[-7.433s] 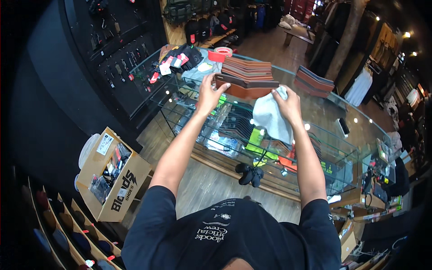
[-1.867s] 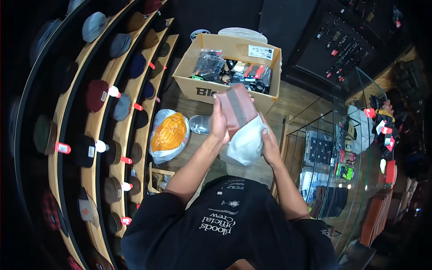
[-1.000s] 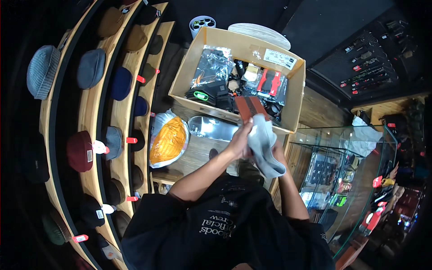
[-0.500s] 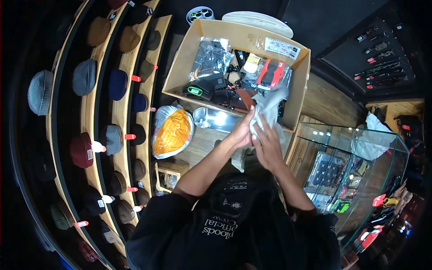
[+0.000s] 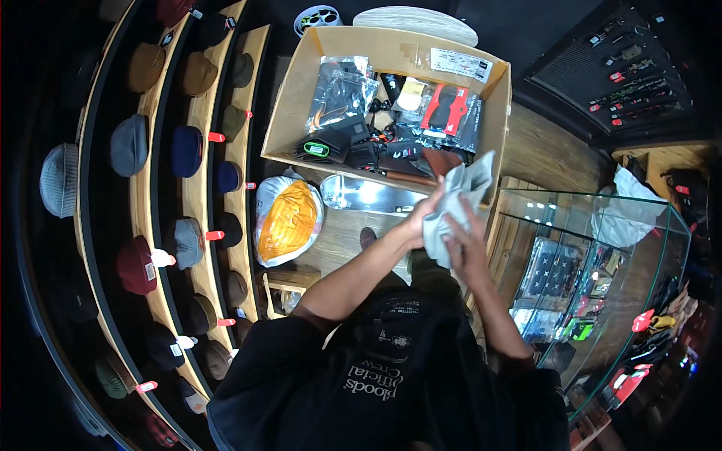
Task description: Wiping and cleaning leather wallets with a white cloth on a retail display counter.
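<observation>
My left grip (image 5: 420, 218) and right grip (image 5: 470, 244) hold the grey cloth (image 5: 465, 180); a loose squeeze could drop the brown wallet (image 5: 440, 160).

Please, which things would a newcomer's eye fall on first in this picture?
Probably the large open cardboard box at top centre, holding packaged goods. By its near side, the left hand and right hand are both on a light grey cloth. Caps line wooden shelves at left, with an orange-and-white plastic bundle to their right.
</observation>
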`<state>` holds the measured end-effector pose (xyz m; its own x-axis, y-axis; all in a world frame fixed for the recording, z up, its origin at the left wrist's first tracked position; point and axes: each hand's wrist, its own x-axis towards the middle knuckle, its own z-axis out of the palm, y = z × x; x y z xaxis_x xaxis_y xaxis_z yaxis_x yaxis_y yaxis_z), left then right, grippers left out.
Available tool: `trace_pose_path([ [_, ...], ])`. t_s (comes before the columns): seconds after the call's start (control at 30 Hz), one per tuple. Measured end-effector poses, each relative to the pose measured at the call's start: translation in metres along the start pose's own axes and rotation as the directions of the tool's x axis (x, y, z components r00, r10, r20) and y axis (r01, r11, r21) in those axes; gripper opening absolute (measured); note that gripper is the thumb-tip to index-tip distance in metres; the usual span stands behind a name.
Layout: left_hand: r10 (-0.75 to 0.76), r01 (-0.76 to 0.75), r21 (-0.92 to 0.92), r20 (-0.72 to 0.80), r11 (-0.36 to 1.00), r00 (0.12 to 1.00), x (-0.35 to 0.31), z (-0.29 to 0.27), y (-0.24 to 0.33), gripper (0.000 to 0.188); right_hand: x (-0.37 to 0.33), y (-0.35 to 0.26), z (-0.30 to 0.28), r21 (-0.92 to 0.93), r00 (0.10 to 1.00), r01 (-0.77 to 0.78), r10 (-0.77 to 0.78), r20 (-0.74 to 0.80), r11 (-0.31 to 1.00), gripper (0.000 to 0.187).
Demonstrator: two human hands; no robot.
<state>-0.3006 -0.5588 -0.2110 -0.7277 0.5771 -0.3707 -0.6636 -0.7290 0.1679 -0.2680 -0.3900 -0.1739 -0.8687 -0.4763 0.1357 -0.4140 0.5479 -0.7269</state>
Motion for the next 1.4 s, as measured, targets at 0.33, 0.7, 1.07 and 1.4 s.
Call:
trace_pose_path([
  [0.33,0.112,-0.104,0.092,-0.085,0.990,0.990,-0.032,0.013,-0.006,0.071,0.005,-0.027,0.006,0.062,0.997,-0.073,0.072,0.021,0.995,0.068],
  [0.7,-0.052,0.052,0.095,0.007,0.994,0.999,-0.069,0.018,-0.050,0.071,-0.033,-0.054,0.028,0.337,0.812,-0.364,0.473,-0.342,0.868,0.048],
  [1.07,-0.064,0.021,0.298,0.135,0.954,0.989,-0.097,0.056,-0.092,0.067,-0.085,-0.117,0.016,0.093,0.692,-0.424,0.388,-0.608,0.901,0.048],
  [1.4,-0.175,0.059,0.386,0.275,0.921,0.945,-0.134,0.077,-0.139,0.067,-0.153,-0.160,-0.008,-0.052,0.684,-0.332,0.203,-0.700,0.942,0.054],
])
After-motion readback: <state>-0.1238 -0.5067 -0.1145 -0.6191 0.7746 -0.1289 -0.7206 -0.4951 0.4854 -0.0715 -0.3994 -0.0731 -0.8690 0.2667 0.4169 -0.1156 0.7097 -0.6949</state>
